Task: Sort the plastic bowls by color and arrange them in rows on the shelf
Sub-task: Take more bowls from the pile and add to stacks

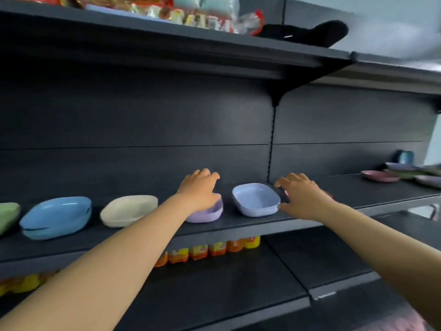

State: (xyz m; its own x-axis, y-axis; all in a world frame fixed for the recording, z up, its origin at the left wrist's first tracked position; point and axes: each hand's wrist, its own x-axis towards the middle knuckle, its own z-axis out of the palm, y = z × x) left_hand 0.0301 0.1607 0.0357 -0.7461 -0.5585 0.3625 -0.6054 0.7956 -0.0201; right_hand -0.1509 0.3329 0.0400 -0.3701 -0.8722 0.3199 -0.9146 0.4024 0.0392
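Plastic bowls stand in a row on the middle dark shelf (238, 231): a green bowl (7, 217) at the far left, then a blue bowl (56, 217), a beige bowl (127, 210), a purple bowl (207, 213) and a pale periwinkle bowl (256, 199). My left hand (199, 189) lies on top of the purple bowl with relaxed, spread fingers. My right hand (303, 197) is just right of the periwinkle bowl, its fingers curled down over a pink bowl (286, 193) that is almost wholly hidden; its thumb touches the periwinkle bowl's corner.
At the far right of the shelf lie flat plates, among them a pink plate (379, 176), with a blue cup (405, 156) behind. Orange and yellow packets (214, 250) line the lower shelf. The upper shelf (214, 41) holds wrapped snacks.
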